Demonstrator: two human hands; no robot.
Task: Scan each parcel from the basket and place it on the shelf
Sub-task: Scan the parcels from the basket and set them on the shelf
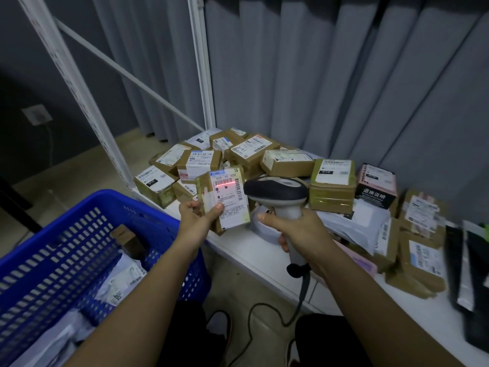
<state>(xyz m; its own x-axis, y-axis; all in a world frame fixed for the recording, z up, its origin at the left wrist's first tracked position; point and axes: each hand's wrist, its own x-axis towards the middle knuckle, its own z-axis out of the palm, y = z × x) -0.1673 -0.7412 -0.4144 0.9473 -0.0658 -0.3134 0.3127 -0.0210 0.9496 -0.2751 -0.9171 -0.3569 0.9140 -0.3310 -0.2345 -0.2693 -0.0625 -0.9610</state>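
My left hand grips a small cardboard parcel by its lower left corner and holds it upright over the shelf's front edge. A red scan line lies across the barcode on its white label. My right hand holds the handle of a grey and black barcode scanner, whose head points left at the parcel from close by. The blue plastic basket at lower left holds white mailer bags and a brown box. The white shelf carries many scanned-looking boxes.
Several cardboard parcels are piled at the back of the shelf, against grey curtains. A black and pink box and dark flat bags lie at the right. White shelf uprights rise at the left. The scanner cable hangs to the floor.
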